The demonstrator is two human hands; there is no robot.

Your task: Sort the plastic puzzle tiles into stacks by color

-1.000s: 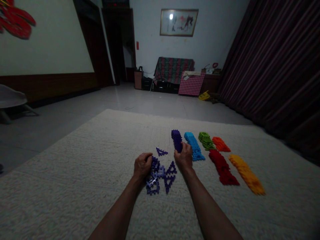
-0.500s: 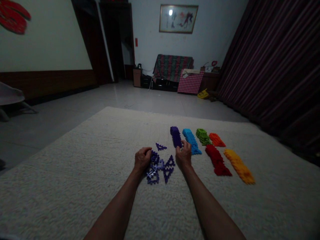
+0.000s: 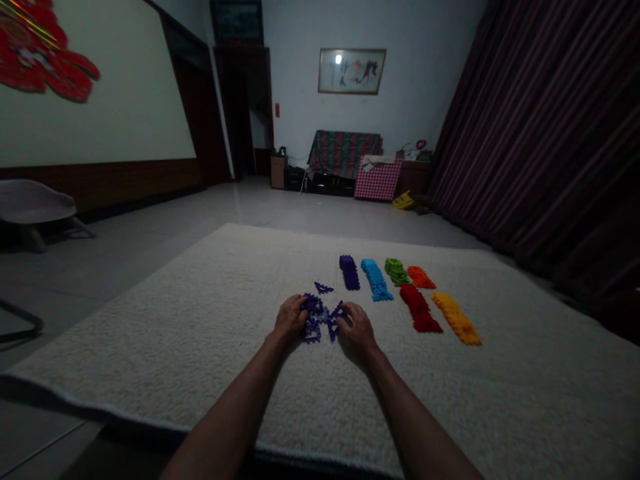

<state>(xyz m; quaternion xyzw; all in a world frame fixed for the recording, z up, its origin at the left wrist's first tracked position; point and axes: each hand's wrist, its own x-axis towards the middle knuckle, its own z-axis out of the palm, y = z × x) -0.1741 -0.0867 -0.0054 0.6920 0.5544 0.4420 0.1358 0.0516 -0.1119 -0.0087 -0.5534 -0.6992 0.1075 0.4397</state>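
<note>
Several purple openwork pieces (image 3: 313, 323) with toothed edges lie together on the cream mat. My left hand (image 3: 291, 319) is at their left side, its fingers closed at the edge of the pile; what they pinch is hidden. On the right, my right hand (image 3: 356, 327) has its fingertips closed on a purple triangular piece (image 3: 339, 311). One loose purple triangle (image 3: 323, 288) lies just beyond the pile. Farther back stands a row of stacked purple pieces (image 3: 349, 273), with a light blue row (image 3: 376, 280) beside it.
Right of the blue row are green (image 3: 397, 272), orange (image 3: 421, 277), red (image 3: 420, 309) and yellow (image 3: 457, 318) rows on the mat (image 3: 175, 300). A light chair (image 3: 37, 203) stands on the floor at the left, and a dark curtain hangs at the right.
My right hand has moved from beside the purple row back to the loose pieces and closed on a triangle. The camera view has tilted up and shifted.
</note>
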